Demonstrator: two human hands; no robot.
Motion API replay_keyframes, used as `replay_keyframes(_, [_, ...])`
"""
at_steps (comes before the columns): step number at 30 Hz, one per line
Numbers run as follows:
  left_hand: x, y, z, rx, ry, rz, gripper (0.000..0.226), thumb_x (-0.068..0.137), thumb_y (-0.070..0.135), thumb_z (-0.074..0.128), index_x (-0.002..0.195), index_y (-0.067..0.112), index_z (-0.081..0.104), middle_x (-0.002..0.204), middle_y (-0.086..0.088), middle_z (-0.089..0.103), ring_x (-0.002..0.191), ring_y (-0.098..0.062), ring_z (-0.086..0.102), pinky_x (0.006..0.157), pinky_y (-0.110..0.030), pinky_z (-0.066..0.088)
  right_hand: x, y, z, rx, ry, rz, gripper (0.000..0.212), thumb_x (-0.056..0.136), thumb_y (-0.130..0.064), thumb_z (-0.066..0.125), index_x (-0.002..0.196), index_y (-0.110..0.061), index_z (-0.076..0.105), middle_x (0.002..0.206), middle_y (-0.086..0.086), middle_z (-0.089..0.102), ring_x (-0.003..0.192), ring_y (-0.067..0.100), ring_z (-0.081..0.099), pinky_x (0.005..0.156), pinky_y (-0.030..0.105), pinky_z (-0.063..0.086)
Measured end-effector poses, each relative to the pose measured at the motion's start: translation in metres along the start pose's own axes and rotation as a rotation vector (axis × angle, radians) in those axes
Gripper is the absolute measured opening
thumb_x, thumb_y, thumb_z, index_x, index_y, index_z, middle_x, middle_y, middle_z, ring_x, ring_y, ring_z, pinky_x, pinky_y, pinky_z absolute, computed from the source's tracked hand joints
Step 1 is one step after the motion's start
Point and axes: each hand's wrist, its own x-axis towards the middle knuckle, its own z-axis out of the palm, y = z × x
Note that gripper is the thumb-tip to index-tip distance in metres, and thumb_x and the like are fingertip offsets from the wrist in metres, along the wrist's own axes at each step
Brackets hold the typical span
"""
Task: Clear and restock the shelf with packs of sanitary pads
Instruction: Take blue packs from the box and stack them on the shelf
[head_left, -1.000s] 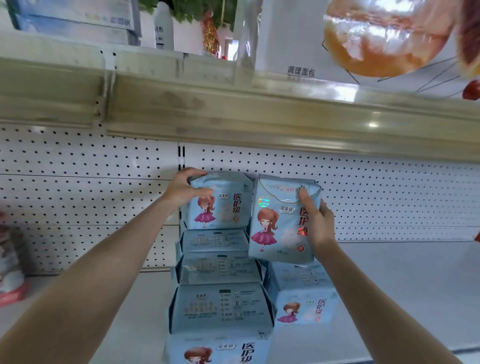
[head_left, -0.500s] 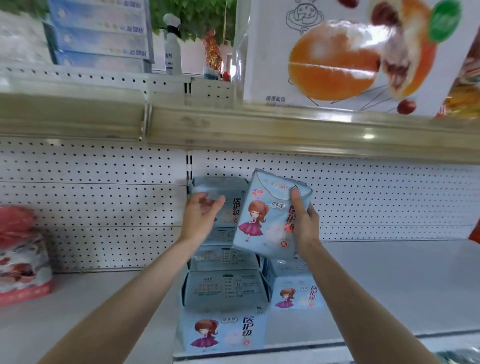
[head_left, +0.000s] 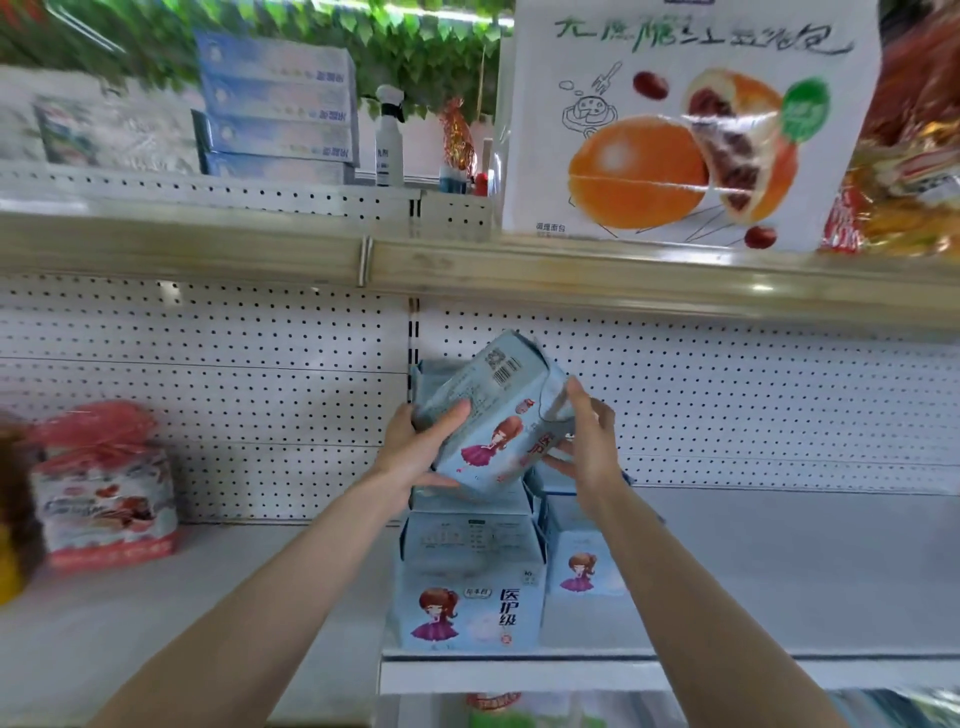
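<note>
A light-blue pad pack (head_left: 493, 421) with a cartoon girl in a purple dress hangs tilted above the shelf, its barcode side turned up. My left hand (head_left: 415, 452) grips its left end, thumb on top. My right hand (head_left: 589, 447) holds its right end. Below them a stack of the same packs (head_left: 470, 577) stands on the white shelf (head_left: 779, 571), the front pack at the shelf's edge. A second, lower stack (head_left: 584, 556) sits just right of it. More packs behind the held one are mostly hidden.
White pegboard (head_left: 727, 405) backs the shelf. A red-and-white snack bag (head_left: 104, 493) stands at the left. Overhead runs the upper shelf's beige edge (head_left: 571, 270), carrying a large bread carton (head_left: 685, 124), blue boxes (head_left: 280, 104) and a spray bottle (head_left: 388, 140).
My left hand left the top pack of the stack and took hold of the pack in my right hand. That pack tipped over, barcode side up, and came toward me.
</note>
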Motion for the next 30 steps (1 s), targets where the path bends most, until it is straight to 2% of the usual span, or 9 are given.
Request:
replay_keyframes(5, [-0.008,0.008,-0.01,0.107,0.018,0.196,0.052,0.078,0.022,0.079,0.119,0.006,0.051,0.112,-0.008,0.066,0.1,-0.02,0.067,0.079,-0.035,0.059,-0.009,-0.02,0.002,-0.14,-0.154,0.111,0.074,0.082,-0.082,0.037,0.117,-0.021,0.061,0.111,0.01,0.063,0.102,0.032,0.065,0.063,0.035,0.056])
replay_keyframes(7, [-0.014,0.009,-0.011,0.13,0.011,0.272,0.045,0.08,0.021,0.077,0.116,0.008,0.055,0.108,-0.005,0.065,0.097,-0.016,0.066,0.075,-0.027,0.058,-0.01,-0.023,-0.003,-0.162,-0.241,0.165,0.078,0.078,-0.086,0.036,0.105,-0.021,0.067,0.106,0.015,0.07,0.102,0.033,0.067,0.073,0.04,0.058])
replay_keyframes(9, [-0.018,0.009,-0.011,0.127,0.008,0.305,0.034,0.085,0.027,0.071,0.111,0.009,0.059,0.103,-0.003,0.066,0.091,-0.014,0.065,0.069,-0.022,0.055,-0.008,-0.022,-0.009,-0.147,-0.362,0.215,0.085,0.071,-0.089,0.044,0.112,-0.02,0.07,0.109,0.018,0.072,0.102,0.034,0.069,0.084,0.048,0.057])
replay_keyframes(13, [-0.026,0.01,-0.011,0.021,0.024,0.272,0.031,0.094,0.036,0.057,0.114,0.012,0.053,0.096,0.003,0.066,0.083,-0.007,0.067,0.066,-0.019,0.051,-0.012,-0.012,-0.014,-0.034,-0.377,0.216,0.05,0.086,-0.056,0.062,0.116,-0.016,0.068,0.104,0.012,0.074,0.09,0.03,0.072,0.072,0.043,0.058])
replay_keyframes(18, [-0.021,0.004,-0.019,0.053,-0.082,0.094,0.036,0.09,0.033,0.064,0.117,0.011,0.055,0.104,-0.003,0.07,0.095,-0.012,0.065,0.066,-0.02,0.047,-0.017,0.001,-0.008,0.083,-0.334,0.124,0.089,0.06,-0.04,0.087,0.135,-0.009,0.05,0.114,0.013,0.071,0.102,0.032,0.07,0.068,0.045,0.058])
replay_keyframes(20, [-0.018,-0.001,-0.02,0.066,-0.088,0.085,0.033,0.086,0.024,0.07,0.115,0.012,0.059,0.103,-0.001,0.071,0.093,-0.011,0.067,0.064,-0.017,0.05,-0.015,0.002,-0.01,0.096,-0.305,0.088,0.068,0.075,-0.026,0.082,0.132,-0.01,0.049,0.112,0.012,0.072,0.099,0.031,0.07,0.072,0.047,0.059])
replay_keyframes(23, [-0.012,-0.012,-0.023,0.08,-0.049,0.112,0.041,0.082,0.011,0.075,0.118,0.012,0.057,0.108,-0.003,0.069,0.094,-0.012,0.067,0.071,-0.023,0.055,-0.015,0.001,-0.014,0.02,-0.333,0.049,0.042,0.086,-0.017,0.072,0.126,-0.018,0.059,0.112,0.004,0.072,0.093,0.016,0.07,0.064,0.029,0.057])
replay_keyframes(25, [-0.005,-0.018,-0.024,0.102,-0.024,0.123,0.05,0.08,0.008,0.076,0.123,0.011,0.053,0.114,-0.004,0.067,0.101,-0.016,0.065,0.083,-0.032,0.056,-0.012,0.003,-0.012,-0.044,-0.324,0.011,0.04,0.085,-0.014,0.073,0.124,-0.019,0.063,0.11,0.001,0.072,0.09,0.011,0.068,0.062,0.02,0.052])
replay_keyframes(30, [0.013,-0.023,-0.023,0.172,-0.046,0.147,0.058,0.084,0.012,0.073,0.136,0.017,0.049,0.124,-0.003,0.062,0.101,-0.012,0.062,0.097,-0.036,0.05,0.001,0.014,-0.002,-0.052,-0.145,-0.06,0.051,0.08,-0.007,0.078,0.127,-0.013,0.058,0.114,0.007,0.069,0.093,0.02,0.067,0.069,0.029,0.052])
